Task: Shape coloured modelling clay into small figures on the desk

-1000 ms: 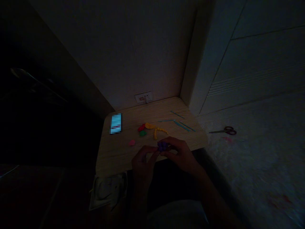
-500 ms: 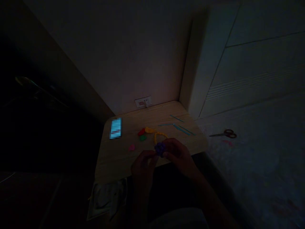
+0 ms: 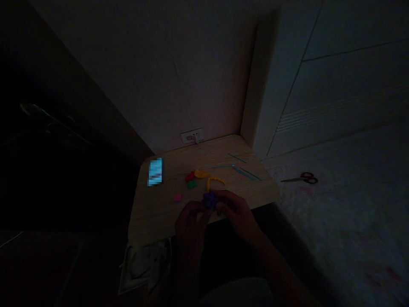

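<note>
The room is very dark. Both my hands meet over the near edge of a small light wooden table (image 3: pixel 153 213). My left hand (image 3: pixel 189 221) and my right hand (image 3: pixel 236 211) have their fingers closed around a small purple lump of clay (image 3: pixel 210 200) held between them. Just beyond the lump lies a yellow clay shape (image 3: pixel 209 178) with a curved tail. A red piece (image 3: pixel 189 176), a green piece (image 3: pixel 191 184) and a pink piece (image 3: pixel 177 197) lie to its left on the table.
A phone with a lit screen (image 3: pixel 155 171) lies at the table's left. Thin teal sticks (image 3: pixel 244 172) lie at the back right. Scissors with red handles (image 3: pixel 302 178) rest on the pale surface to the right. A wall socket (image 3: pixel 192 136) sits behind. A white bag (image 3: pixel 140 266) lies below the table.
My hands and the purple lump have shifted slightly left and toward me. The view has tilted a little.
</note>
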{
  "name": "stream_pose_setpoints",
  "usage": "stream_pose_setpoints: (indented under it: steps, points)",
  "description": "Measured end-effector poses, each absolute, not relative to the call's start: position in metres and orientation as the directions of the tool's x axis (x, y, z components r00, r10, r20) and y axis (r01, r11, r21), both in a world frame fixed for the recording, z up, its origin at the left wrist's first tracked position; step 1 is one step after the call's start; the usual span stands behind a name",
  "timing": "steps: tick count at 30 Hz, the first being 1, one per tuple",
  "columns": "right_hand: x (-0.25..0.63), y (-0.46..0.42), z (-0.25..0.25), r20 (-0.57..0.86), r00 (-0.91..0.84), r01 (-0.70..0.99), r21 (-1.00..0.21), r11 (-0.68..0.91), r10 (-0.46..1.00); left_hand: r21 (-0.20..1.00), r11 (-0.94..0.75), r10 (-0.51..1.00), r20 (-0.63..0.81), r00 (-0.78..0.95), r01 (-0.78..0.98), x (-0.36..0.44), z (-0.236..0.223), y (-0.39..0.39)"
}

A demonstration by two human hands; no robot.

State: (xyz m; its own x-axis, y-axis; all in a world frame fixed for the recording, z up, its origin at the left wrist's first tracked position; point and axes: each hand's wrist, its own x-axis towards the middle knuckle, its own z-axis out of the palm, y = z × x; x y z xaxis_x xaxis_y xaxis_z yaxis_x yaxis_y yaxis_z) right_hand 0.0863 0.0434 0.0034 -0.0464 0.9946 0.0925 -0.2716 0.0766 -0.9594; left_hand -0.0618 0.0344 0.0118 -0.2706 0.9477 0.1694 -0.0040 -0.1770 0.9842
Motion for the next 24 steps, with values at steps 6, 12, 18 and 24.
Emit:
stream_pose_setpoints:
  steps: [6,12,18,24]
  points:
    - [0.083,0.044,0.005,-0.068,-0.037,-0.432,-0.898,-0.077,0.997,0.976,-0.213,0.94,0.189,-0.285,-0.055,-0.065,0.004,0.037]
    - [0.077,0.04,0.009,-0.174,-0.208,-0.502,-0.825,-0.258,0.963,0.977,-0.213,0.962,0.204,-0.18,-0.03,-0.064,0.012,0.033]
    - [0.074,0.038,0.007,-0.195,-0.207,-0.494,-0.825,-0.275,0.959,0.986,-0.168,0.984,0.167,-0.065,-0.009,-0.066,0.02,0.029]
    - [0.076,0.039,0.008,-0.233,-0.219,-0.549,-0.774,-0.317,0.948,0.983,-0.176,0.983,0.173,-0.06,-0.042,-0.065,0.02,0.028]
